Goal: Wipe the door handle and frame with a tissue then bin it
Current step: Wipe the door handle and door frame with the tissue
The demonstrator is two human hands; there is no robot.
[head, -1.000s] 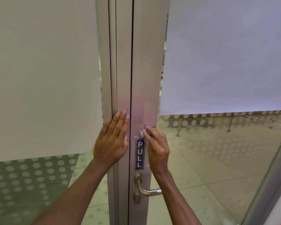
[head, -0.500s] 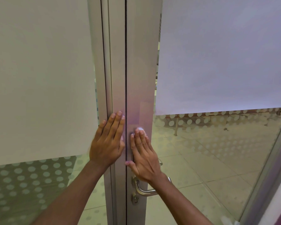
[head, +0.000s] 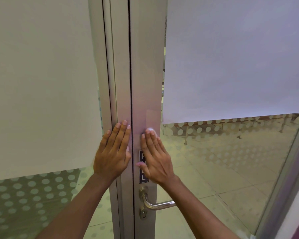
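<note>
A silver aluminium door frame (head: 145, 66) runs vertically through the middle of the view. My right hand (head: 156, 157) lies flat on it, pressing a small white tissue (head: 150, 129) whose edge shows above my fingertips. That hand partly covers a dark PULL sticker (head: 141, 177). Below it a steel lever door handle (head: 155, 204) sticks out to the right, above a keyhole (head: 143, 214). My left hand (head: 113, 152) rests flat with fingers together on the neighbouring frame post (head: 118, 83), holding nothing.
Frosted glass panels with dotted lower bands fill both sides: left pane (head: 41, 83), right door pane (head: 231, 57). Through the clear lower glass I see a tiled floor (head: 214, 169) and bench legs. A second frame edge (head: 286, 169) slants at the far right.
My right hand went from pinching the tissue with its fingertips to lying flat over it, and slid slightly up the door frame. The left hand stayed in place.
</note>
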